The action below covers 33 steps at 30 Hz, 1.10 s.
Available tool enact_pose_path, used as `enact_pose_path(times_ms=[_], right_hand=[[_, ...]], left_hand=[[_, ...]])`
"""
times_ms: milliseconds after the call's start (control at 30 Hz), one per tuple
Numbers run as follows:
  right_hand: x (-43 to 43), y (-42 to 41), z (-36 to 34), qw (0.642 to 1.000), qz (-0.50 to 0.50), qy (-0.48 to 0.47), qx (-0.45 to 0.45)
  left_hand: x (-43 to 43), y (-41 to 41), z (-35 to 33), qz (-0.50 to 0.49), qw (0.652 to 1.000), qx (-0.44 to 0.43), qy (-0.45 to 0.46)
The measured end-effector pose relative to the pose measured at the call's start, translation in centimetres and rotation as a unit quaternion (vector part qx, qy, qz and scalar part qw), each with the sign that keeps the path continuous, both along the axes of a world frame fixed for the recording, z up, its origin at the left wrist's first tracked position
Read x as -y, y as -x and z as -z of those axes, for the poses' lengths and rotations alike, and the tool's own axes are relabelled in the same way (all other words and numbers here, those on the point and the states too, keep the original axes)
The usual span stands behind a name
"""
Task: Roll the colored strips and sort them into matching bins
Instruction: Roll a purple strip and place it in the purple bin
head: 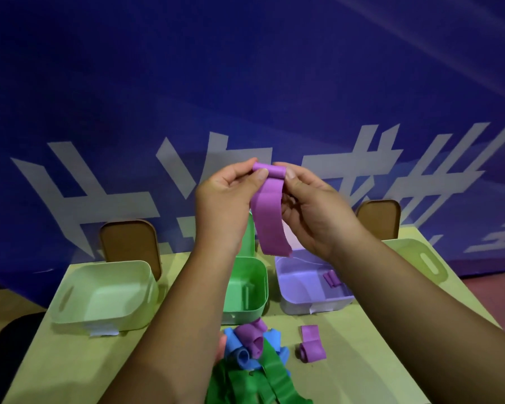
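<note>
Above the table (347,345), left hand (228,196) and right hand (312,208) pinch the purple strip's (270,217) rolled top between them.

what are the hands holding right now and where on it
Both hands hold one purple strip by its rolled top end: the left hand pinches the roll's left side, the right hand its right side. The unrolled tail hangs free below.
</note>
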State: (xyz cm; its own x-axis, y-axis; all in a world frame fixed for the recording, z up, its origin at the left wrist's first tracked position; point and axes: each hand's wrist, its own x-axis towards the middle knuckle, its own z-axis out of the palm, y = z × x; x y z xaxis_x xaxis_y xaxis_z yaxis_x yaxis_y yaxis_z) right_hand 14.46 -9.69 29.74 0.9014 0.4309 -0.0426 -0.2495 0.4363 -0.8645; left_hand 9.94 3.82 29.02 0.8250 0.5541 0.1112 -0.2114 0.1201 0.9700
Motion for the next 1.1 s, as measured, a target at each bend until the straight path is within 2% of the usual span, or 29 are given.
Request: enact_pose_path(times_ms=[133,267,467,833,1100], right_hand=[[-0.5,0.4,0.4,1.000,0.002,-0.021,-0.018],[-1.1,1.1,0.2,1.000,0.008,-0.009,0.001],[-1.7,1.8,-0.1,0.998,0.013,0.038,0.043],[-2.4,3.0,0.0,0.996,0.028,0.077,0.029],[-1.9,1.5,0.6,0.993,0.037,0.110,0.039]], left_hand=[[-0.8,0.3,-0.2,0.006,0.999,-0.005,-0.031],[-1.7,0.4,0.0,-0.014,0.997,-0.014,-0.070],[-2.7,0.9,0.1,-0.006,0.996,-0.018,-0.083],[-2.4,1.5,-0.5,-0.046,0.976,-0.026,-0.210],[-1.4,0.5,-0.4,-0.041,0.983,-0.040,-0.177]])
